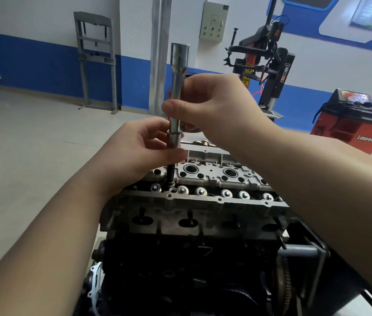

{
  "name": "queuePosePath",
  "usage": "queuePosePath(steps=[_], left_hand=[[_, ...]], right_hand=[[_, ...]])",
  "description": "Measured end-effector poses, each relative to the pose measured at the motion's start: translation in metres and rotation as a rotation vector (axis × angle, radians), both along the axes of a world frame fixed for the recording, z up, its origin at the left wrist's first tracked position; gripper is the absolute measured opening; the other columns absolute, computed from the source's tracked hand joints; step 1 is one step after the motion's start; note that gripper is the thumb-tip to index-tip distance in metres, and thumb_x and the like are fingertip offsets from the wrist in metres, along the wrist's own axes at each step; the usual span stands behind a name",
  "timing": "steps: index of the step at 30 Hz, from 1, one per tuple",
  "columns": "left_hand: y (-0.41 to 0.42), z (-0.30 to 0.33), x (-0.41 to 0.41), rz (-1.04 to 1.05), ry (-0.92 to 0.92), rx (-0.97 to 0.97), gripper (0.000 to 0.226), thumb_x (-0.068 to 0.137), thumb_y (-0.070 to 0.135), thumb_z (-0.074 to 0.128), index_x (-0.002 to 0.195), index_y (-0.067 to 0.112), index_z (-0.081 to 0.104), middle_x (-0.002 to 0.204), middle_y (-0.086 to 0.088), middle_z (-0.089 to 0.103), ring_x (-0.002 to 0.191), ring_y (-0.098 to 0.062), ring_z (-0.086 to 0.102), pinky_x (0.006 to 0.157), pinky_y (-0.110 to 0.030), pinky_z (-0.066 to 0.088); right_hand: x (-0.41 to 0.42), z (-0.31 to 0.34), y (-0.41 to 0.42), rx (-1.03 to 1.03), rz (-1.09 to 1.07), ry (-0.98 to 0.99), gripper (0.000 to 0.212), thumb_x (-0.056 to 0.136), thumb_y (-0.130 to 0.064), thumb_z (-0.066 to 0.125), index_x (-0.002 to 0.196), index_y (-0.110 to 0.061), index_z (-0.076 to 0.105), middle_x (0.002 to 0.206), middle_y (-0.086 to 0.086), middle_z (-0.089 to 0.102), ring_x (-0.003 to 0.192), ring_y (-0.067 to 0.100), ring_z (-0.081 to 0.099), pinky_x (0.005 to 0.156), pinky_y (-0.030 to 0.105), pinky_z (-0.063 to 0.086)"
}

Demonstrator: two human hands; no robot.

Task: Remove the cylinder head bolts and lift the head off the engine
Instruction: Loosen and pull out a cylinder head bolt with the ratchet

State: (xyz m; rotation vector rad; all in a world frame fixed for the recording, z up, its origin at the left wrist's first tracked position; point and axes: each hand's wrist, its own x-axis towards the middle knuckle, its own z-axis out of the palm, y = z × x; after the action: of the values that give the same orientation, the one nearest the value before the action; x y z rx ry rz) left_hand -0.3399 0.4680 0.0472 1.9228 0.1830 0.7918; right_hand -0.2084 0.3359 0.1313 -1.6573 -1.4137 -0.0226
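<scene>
The aluminium cylinder head (194,201) sits on the dark engine block (180,265) in front of me. A chrome extension bar (178,83) stands upright with a socket (174,139) on its lower end. Below the socket a dark bolt shank (170,176) runs down to a hole near the head's left end. My left hand (139,151) pinches the socket between thumb and fingers. Higher up, my right hand (214,106) grips the bar's middle. The bar's wide square-drive end points up, with no ratchet on it.
A row of round valve tops (226,193) runs along the head's near side. The engine hangs on a grey stand bracket (303,252) at the right. A red tyre changer (267,65) and a red wheel balancer (351,119) stand behind. Bare floor lies to the left.
</scene>
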Motion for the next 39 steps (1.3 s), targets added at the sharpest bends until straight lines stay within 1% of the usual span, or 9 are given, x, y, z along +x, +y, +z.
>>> queuePosePath(steps=[5, 8, 12, 18, 22, 30, 34, 37, 39], left_hand=[[0.002, -0.004, -0.004, -0.226, -0.086, -0.160, 0.033, 0.096, 0.008, 0.073, 0.126, 0.021, 0.075, 0.118, -0.013, 0.078, 0.108, -0.035, 0.077, 0.093, -0.045, 0.063], [-0.001, 0.000, -0.003, -0.114, -0.066, -0.059, 0.039, 0.081, 0.019, 0.087, 0.118, 0.029, 0.076, 0.105, -0.007, 0.080, 0.098, -0.027, 0.080, 0.086, -0.037, 0.066], [-0.009, 0.002, 0.003, 0.173, 0.025, 0.230, 0.042, 0.071, 0.040, 0.096, 0.102, 0.050, 0.071, 0.094, 0.014, 0.077, 0.087, -0.009, 0.074, 0.075, -0.030, 0.058], [-0.006, 0.001, -0.002, -0.071, -0.154, -0.006, 0.027, 0.098, 0.010, 0.074, 0.124, 0.018, 0.075, 0.108, -0.003, 0.081, 0.102, -0.023, 0.079, 0.090, -0.035, 0.064], [-0.009, 0.000, -0.003, -0.016, -0.193, 0.035, 0.028, 0.093, 0.012, 0.080, 0.118, 0.025, 0.077, 0.104, -0.002, 0.081, 0.098, -0.023, 0.080, 0.089, -0.032, 0.064], [-0.012, 0.001, -0.002, 0.074, -0.261, 0.157, 0.026, 0.094, 0.020, 0.080, 0.117, 0.031, 0.074, 0.105, 0.009, 0.080, 0.102, -0.015, 0.078, 0.089, -0.033, 0.065], [-0.014, 0.003, 0.000, 0.219, -0.242, 0.235, 0.026, 0.086, 0.033, 0.087, 0.107, 0.038, 0.071, 0.098, 0.016, 0.077, 0.096, -0.010, 0.076, 0.084, -0.025, 0.063], [-0.019, 0.006, -0.001, 0.260, -0.266, 0.281, 0.028, 0.085, 0.035, 0.086, 0.105, 0.042, 0.068, 0.097, 0.020, 0.076, 0.096, -0.003, 0.074, 0.081, -0.011, 0.057], [-0.022, 0.009, -0.002, 0.302, -0.284, 0.332, 0.030, 0.085, 0.036, 0.086, 0.108, 0.039, 0.067, 0.093, 0.021, 0.075, 0.095, -0.001, 0.074, 0.080, -0.011, 0.056]], right_hand=[[0.004, -0.004, -0.002, 0.037, 0.146, 0.100, 0.057, 0.098, -0.005, 0.067, 0.152, -0.013, 0.051, 0.096, 0.003, 0.080, 0.090, 0.028, 0.076, 0.083, 0.047, 0.061], [0.000, -0.005, -0.002, 0.045, 0.142, 0.126, 0.043, 0.095, -0.013, 0.074, 0.137, -0.012, 0.062, 0.099, 0.001, 0.078, 0.085, 0.019, 0.074, 0.077, 0.037, 0.058], [-0.005, -0.006, 0.001, 0.110, 0.018, 0.026, 0.029, 0.086, -0.027, 0.085, 0.108, -0.012, 0.072, 0.085, 0.006, 0.074, 0.082, 0.030, 0.073, 0.079, 0.052, 0.061], [-0.004, -0.006, 0.001, 0.091, 0.130, 0.074, 0.054, 0.099, -0.006, 0.067, 0.149, -0.012, 0.049, 0.097, 0.001, 0.080, 0.090, 0.027, 0.076, 0.082, 0.054, 0.061], [0.006, -0.011, -0.001, 0.118, 0.235, 0.257, 0.071, 0.096, -0.014, 0.062, 0.162, -0.021, 0.036, 0.125, -0.001, 0.075, 0.115, 0.013, 0.071, 0.097, 0.041, 0.056], [0.025, -0.054, -0.012, -0.257, -0.020, 0.003, 0.027, 0.093, -0.008, 0.068, 0.114, -0.022, 0.077, 0.095, -0.009, 0.077, 0.082, -0.001, 0.070, 0.077, 0.023, 0.053], [0.017, -0.059, -0.014, -0.330, 0.103, -0.060, 0.019, 0.089, -0.019, 0.075, 0.106, -0.028, 0.077, 0.092, -0.015, 0.074, 0.090, 0.001, 0.068, 0.081, 0.022, 0.054], [0.009, -0.061, -0.010, -0.362, 0.094, -0.101, 0.008, 0.087, -0.032, 0.080, 0.093, -0.034, 0.075, 0.086, -0.018, 0.074, 0.076, -0.005, 0.065, 0.064, 0.008, 0.045], [0.005, -0.065, -0.005, -0.356, 0.041, -0.175, 0.014, 0.087, -0.038, 0.082, 0.083, -0.029, 0.073, 0.078, -0.010, 0.073, 0.072, 0.000, 0.065, 0.060, 0.012, 0.045]])
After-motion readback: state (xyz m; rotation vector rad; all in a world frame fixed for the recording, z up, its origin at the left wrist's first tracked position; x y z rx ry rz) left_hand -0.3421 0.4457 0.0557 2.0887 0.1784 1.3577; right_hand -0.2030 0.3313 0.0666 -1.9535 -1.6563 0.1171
